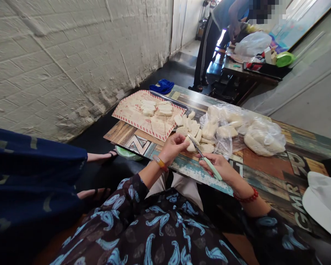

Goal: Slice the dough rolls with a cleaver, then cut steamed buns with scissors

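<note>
My right hand [219, 167] holds scissors [212, 167] with pale green handles, their blades pointing up and left. The blade tips are at a pale, flat piece [191, 144] beside the fingertips of my left hand [174, 147]. Those fingers are pinched together at the piece's edge. Behind both hands lies a pile of similar pale slices [191, 126]. To the left, a paper-lined tray [135, 116] with a red striped border carries several pale pieces [156, 108]. Clear plastic bags [264, 137] with more pale pieces lie to the right.
The table [273, 173] has a patchwork wood pattern. A white cap [324, 202] sits at its right edge, a blue cloth [162, 87] at its far end. One person stands at the left; another bends over a cluttered table [245, 73] behind.
</note>
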